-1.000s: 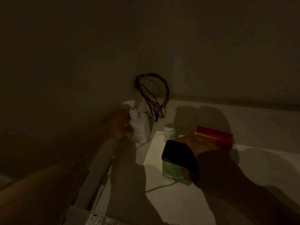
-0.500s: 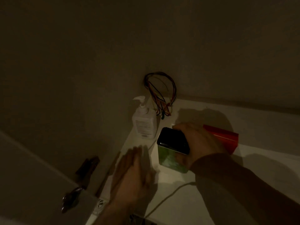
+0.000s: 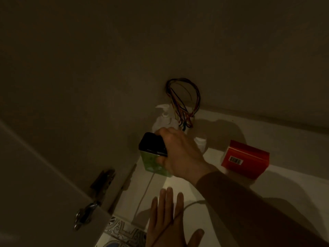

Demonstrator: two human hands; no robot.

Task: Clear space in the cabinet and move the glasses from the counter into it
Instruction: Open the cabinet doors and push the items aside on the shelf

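I look into a dim cabinet with a white shelf (image 3: 284, 177). My right hand (image 3: 181, 155) grips a green tin with a black lid (image 3: 151, 154) from above, near the shelf's left back corner. Right behind the tin stands a white pump bottle (image 3: 164, 119). My left hand (image 3: 167, 221) is flat and open above the shelf's front edge, holding nothing. No glasses are in view.
A red box (image 3: 245, 160) lies on the shelf to the right. A small white bottle (image 3: 201, 142) stands behind my right hand. Coloured wires (image 3: 183, 100) hang from the back wall. A white cord (image 3: 192, 204) runs across the shelf. The open door with its hinge (image 3: 89, 211) is at left.
My right hand has carried the green tin left and back toward the pump bottle. My left hand let go of the pump bottle and drew back to the shelf's front edge.
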